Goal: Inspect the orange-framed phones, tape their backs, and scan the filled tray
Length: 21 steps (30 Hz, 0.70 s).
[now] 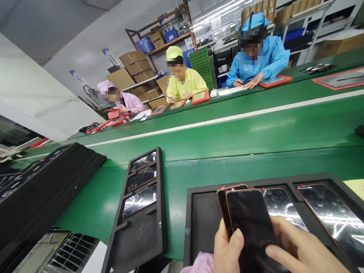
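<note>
Two smartphones with orange edges overlap over the black foam tray (pixel 203 227). The front smartphone (pixel 247 216) has a dark screen, and the rear smartphone (pixel 222 201) shows only along its left and top edges. My left hand (pixel 229 246) is closed around their left side, thumb on the front screen's edge. From the right, my right hand (pixel 295 242) grips the front phone, its thumb over the lower screen; its other fingers are partly hidden. Behind that hand, a shiny smartphone (pixel 281 203) lies in the tray, with another smartphone (pixel 327 212) farther right.
A second foam tray (pixel 163 204) at centre left carries three smartphones in its upper slots. Stacked black trays (pixel 57 185) stand at far left. Across the green bench (pixel 227 140), three people work with red-framed items. A yellow sheet (pixel 355 187) lies at the right edge.
</note>
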Each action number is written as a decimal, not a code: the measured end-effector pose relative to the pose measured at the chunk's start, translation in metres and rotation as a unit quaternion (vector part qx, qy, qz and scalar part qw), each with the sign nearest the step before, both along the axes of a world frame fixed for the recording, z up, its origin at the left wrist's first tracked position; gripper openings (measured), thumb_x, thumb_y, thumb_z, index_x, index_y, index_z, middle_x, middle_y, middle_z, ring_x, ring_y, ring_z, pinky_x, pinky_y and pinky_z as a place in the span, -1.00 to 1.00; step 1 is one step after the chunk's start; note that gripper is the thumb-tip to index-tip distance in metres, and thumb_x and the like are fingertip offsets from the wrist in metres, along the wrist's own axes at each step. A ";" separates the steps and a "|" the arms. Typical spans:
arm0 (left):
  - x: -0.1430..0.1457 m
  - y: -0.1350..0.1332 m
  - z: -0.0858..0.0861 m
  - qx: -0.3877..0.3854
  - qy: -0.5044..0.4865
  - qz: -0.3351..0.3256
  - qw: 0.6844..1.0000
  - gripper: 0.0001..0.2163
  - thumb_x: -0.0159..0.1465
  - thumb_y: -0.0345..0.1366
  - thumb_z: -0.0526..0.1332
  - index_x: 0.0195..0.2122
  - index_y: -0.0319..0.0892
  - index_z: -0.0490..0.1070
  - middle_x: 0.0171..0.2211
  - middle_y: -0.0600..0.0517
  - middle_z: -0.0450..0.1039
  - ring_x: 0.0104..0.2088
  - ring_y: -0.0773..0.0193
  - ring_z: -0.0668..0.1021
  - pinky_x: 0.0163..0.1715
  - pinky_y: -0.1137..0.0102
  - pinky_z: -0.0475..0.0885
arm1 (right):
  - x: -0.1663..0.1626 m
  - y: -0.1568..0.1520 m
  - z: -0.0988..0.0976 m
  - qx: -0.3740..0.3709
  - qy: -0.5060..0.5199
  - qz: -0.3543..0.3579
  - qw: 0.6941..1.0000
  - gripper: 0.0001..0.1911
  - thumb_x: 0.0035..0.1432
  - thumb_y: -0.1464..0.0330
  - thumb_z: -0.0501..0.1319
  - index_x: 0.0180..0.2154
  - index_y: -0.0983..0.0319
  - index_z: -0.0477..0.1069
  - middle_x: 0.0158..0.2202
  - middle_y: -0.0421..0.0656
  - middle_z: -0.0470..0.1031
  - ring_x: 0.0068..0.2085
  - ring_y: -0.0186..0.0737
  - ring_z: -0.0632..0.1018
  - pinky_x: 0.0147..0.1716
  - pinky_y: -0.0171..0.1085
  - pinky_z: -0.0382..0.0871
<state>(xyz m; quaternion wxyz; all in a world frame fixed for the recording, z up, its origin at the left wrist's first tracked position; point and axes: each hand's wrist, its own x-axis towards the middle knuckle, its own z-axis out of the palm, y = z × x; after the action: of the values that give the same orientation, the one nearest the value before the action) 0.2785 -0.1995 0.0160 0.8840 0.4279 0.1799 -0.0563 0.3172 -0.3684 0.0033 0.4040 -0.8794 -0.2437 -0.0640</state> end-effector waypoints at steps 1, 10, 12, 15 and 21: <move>0.002 0.001 -0.002 -0.010 0.005 0.026 1.000 -0.49 -0.08 0.01 0.42 -0.15 -0.19 0.51 -0.32 -0.08 0.57 -0.18 -0.01 0.56 -0.16 0.19 0.43 | 0.003 0.005 0.004 0.020 0.072 0.023 0.997 -0.78 0.15 0.11 0.12 -0.31 0.06 0.43 -0.55 -0.28 0.49 -0.61 -0.24 0.47 -0.67 -0.33 0.39; -0.004 0.039 0.010 -0.022 0.109 0.121 0.986 -0.65 -0.01 -0.30 0.38 -0.15 -0.12 0.48 -0.38 0.03 0.56 -0.31 0.15 0.59 -0.19 0.27 0.43 | 0.032 0.013 -0.019 0.011 0.407 -0.029 0.913 -0.63 0.07 -0.02 -0.01 -0.49 0.14 0.18 -0.80 -0.33 0.18 -0.78 -0.31 0.25 -0.74 -0.35 0.09; -0.006 0.035 0.014 -0.024 0.093 0.080 0.992 -0.70 -0.03 -0.31 0.39 -0.23 -0.16 0.51 -0.41 0.02 0.55 -0.33 0.17 0.58 -0.19 0.28 0.42 | 0.036 0.015 -0.019 -0.064 0.305 -0.013 0.950 -0.66 0.03 0.02 0.03 -0.55 0.14 0.19 -0.75 -0.25 0.32 -0.73 -0.22 0.36 -0.71 -0.30 0.18; -0.006 0.024 0.015 -0.027 0.063 0.012 0.998 -0.70 -0.06 -0.29 0.40 -0.27 -0.20 0.52 -0.43 0.01 0.53 -0.34 0.18 0.55 -0.20 0.30 0.38 | 0.046 0.017 0.002 -0.087 0.118 -0.020 0.989 -0.66 0.09 0.05 0.06 -0.53 0.13 0.30 -0.61 -0.21 0.48 -0.62 -0.16 0.50 -0.64 -0.26 0.30; -0.007 0.010 0.010 -0.029 0.036 -0.115 0.992 -0.66 -0.08 -0.28 0.42 -0.26 -0.24 0.52 -0.42 0.02 0.49 -0.42 0.31 0.44 -0.34 0.41 0.29 | 0.067 0.032 0.057 -0.004 -0.078 0.077 0.994 -0.71 0.25 0.16 0.07 -0.28 0.14 0.50 -0.32 -0.17 0.56 -0.33 -0.24 0.58 -0.40 -0.30 0.48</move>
<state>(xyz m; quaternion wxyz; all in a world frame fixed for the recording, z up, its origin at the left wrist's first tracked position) 0.2716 -0.1896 0.0262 0.8766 0.4176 0.1590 -0.1785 0.3844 -0.3367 0.0604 0.3837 -0.8519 -0.3419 -0.1005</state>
